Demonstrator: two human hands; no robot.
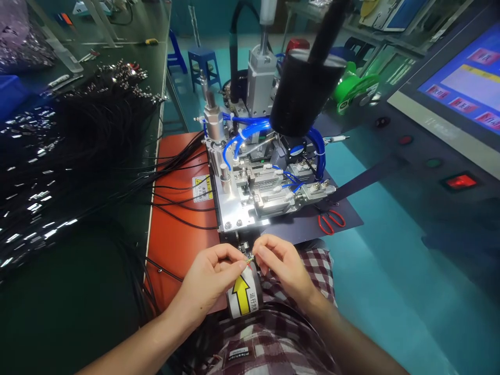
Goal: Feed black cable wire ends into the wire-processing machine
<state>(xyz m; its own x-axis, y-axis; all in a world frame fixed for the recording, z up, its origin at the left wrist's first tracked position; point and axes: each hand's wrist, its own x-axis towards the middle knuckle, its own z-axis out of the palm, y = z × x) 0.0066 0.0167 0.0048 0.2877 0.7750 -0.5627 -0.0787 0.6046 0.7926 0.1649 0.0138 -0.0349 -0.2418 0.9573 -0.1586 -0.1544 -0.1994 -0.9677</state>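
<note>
On the left, a dark, smooth table is covered by a tangled heap of thin black cables, glinting with metal ends. Beside it is set a machine of bright, blocky metal, laced with glossy blue tubes and flanked by a flat orange panel. Both forearms are held slanting inward from the lower corners, over checked cloth, so that the hands are brought together at the machine's near edge. The left hand is turned thumb-up, its thumb and forefinger pinched together on fine coloured wires; the right hand is curled, its fingertips gathered at the same spot, though whether they are clamped on the wires cannot be told. The wires are held just above a rounded part marked with a yellow arrow. Red-handled scissors are laid to the right.
</note>
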